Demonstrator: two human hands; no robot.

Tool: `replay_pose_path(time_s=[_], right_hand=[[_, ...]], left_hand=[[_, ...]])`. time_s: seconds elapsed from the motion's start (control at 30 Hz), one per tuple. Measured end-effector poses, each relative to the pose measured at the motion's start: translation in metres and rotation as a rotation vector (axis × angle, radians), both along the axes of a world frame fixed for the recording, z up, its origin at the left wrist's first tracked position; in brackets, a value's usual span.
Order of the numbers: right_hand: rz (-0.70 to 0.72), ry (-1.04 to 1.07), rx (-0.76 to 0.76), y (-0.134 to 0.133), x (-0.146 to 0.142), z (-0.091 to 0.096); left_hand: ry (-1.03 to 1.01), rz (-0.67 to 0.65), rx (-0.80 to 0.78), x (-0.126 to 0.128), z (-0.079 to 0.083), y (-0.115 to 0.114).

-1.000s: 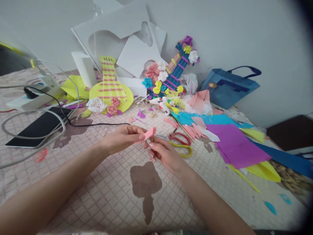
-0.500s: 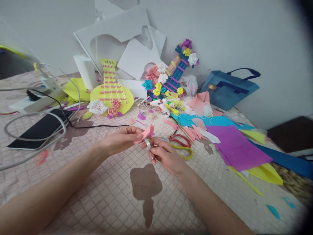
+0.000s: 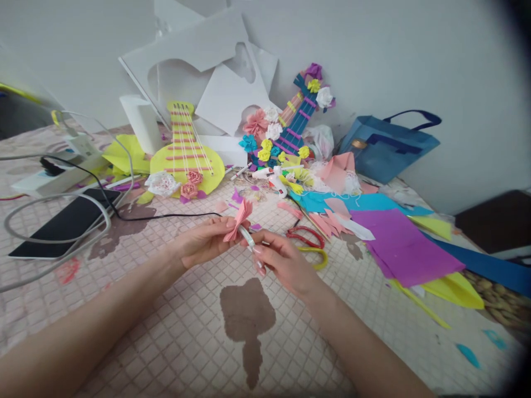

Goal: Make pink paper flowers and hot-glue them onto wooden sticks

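Observation:
My left hand (image 3: 203, 243) pinches a folded pink paper piece (image 3: 237, 221) that fans upward between its fingertips. My right hand (image 3: 282, 260) is closed right beside it, fingertips gripping a thin white strip (image 3: 248, 237) that runs against the base of the pink paper. Both hands hover just above the tiled pink tablecloth (image 3: 178, 326). Red and yellow scissors (image 3: 309, 243) lie on the cloth just behind my right hand.
A yellow paper guitar (image 3: 186, 155) and a blue flower-covered guitar (image 3: 290, 127) lean against white cut boards (image 3: 215, 72). Coloured paper sheets (image 3: 398, 243) spread at right, near a blue bag (image 3: 385, 143). A glue gun (image 3: 276, 179), a phone (image 3: 62, 224) and cables (image 3: 50, 204) lie at left.
The pink paper has turned from lying sideways to standing upright and fanned. My right hand has brought the white strip up against its base; both hands shifted slightly left.

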State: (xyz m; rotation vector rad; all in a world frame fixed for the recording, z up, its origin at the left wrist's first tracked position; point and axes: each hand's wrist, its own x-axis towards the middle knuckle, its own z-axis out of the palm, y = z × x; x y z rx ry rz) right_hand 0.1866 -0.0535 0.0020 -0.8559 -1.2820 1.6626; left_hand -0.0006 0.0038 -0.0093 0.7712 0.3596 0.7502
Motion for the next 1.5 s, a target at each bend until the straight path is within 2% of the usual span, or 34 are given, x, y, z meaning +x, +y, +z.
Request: replay_pose_path(time_s=[0.2,0.43,0.7,0.93,1.1,1.5], right_hand=[[-0.023,-0.018,-0.023,-0.001,-0.002,-0.001],[-0.047,0.009,-0.081,-0.001,-0.003,-0.001],[-0.013,0.073,-0.054,-0.002,-0.005,-0.003],[-0.121,-0.133,-0.091,-0.003,-0.004,0.003],[-0.062,-0.131,-0.083,-0.003,-0.005,0.001],[0.007,-0.047,-0.075,-0.001,-0.005,0.0]], left_hand=[[0.056,0.03,0.038,0.001,0.0,-0.001],[0.092,-0.011,0.107,-0.003,0.001,-0.002],[0.104,-0.037,0.152,-0.005,0.007,-0.005],[0.163,-0.052,0.254,-0.003,0.01,-0.005],[0.205,-0.058,0.297,-0.003,0.009,-0.004],[0.186,-0.097,0.24,-0.005,0.012,-0.002]])
